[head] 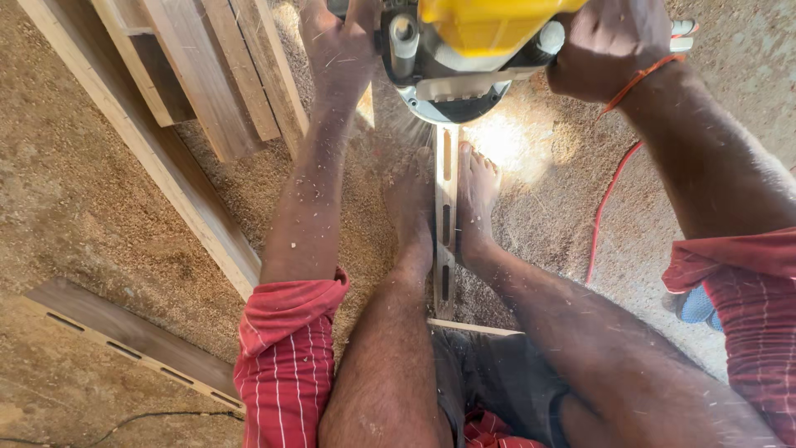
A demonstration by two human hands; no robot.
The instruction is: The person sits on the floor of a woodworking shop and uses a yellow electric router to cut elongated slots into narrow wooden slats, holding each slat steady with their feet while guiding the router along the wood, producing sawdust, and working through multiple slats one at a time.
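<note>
Both hands grip a yellow power router (464, 50) at the far edge of view: the left hand (340, 46) and the right hand (609, 41) are each clenched around a side handle. The tool sits on a narrow slotted wooden strip (445, 224) pinned between two bare feet. Sawdust (thick everywhere) covers the floor (75, 199). Planks (207, 75) lie far left, a red cord (604, 207) trails right. The router's top is cut off.

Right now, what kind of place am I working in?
Probably a woodworking shop, or a carpentry site. Sawdust covers the floor, planks lie stacked nearby, and both hands grip a yellow power tool over a slotted wooden strip.
</note>
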